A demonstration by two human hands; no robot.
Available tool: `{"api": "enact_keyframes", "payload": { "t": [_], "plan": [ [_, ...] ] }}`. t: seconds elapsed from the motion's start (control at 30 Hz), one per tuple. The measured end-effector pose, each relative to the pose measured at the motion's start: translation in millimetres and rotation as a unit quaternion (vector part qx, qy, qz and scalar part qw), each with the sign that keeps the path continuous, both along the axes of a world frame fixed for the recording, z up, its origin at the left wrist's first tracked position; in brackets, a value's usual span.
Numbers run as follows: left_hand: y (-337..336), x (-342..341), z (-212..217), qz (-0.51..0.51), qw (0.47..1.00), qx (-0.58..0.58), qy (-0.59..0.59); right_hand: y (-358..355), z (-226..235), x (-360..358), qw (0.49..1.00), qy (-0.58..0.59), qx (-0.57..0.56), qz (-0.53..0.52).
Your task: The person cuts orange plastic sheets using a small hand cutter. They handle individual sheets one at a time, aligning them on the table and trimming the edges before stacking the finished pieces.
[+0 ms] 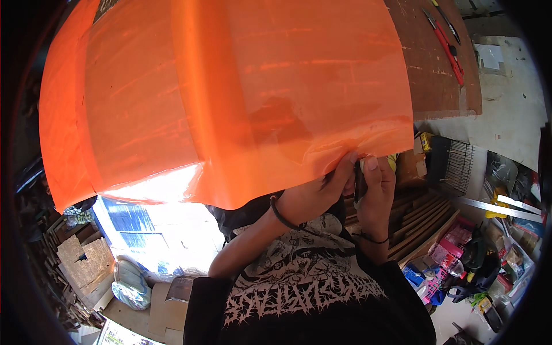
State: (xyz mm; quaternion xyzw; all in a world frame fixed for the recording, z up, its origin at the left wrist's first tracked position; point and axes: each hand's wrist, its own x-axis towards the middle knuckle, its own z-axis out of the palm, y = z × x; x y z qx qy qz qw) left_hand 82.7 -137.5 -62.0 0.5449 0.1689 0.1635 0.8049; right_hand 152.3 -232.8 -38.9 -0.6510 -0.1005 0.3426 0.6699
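Observation:
A large translucent orange plastic sheet point(322, 75) spreads over a brown board point(445, 99), its near edge hanging toward my body. My left hand point(310, 198) is closed, thumb and finger pinching that near edge close to its right corner. Right beside it, my right hand point(376, 192) is closed at the same edge, fingers bent upward. Between the two hands shows a narrow dark object point(360, 187) with a pale upper end, held in my right hand; its kind cannot be made out. A bit of yellow shows behind the right fingers.
A red cutter-like tool point(445, 49) and a black-and-yellow pen-like tool point(447, 22) lie on the board at the upper right. Wooden strips point(422, 221) stand below it. A pink basket point(443, 273) with clutter is at right, a wrapped bundle point(131, 287) at lower left.

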Motion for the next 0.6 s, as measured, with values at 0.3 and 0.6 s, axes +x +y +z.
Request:
{"api": "enact_keyframes", "payload": {
  "t": [0.3,0.6],
  "plan": [
    [3.1,-3.0,2.5,0.058,0.998,0.001,-0.005,-9.1,-7.3,1.8,0.998,0.012,-0.046,0.031],
    [-0.7,-9.9,-17.8,0.022,0.987,-0.157,0.008,-22.0,-4.0,42.2,0.970,0.001,-0.012,-0.242]
  ]
}}
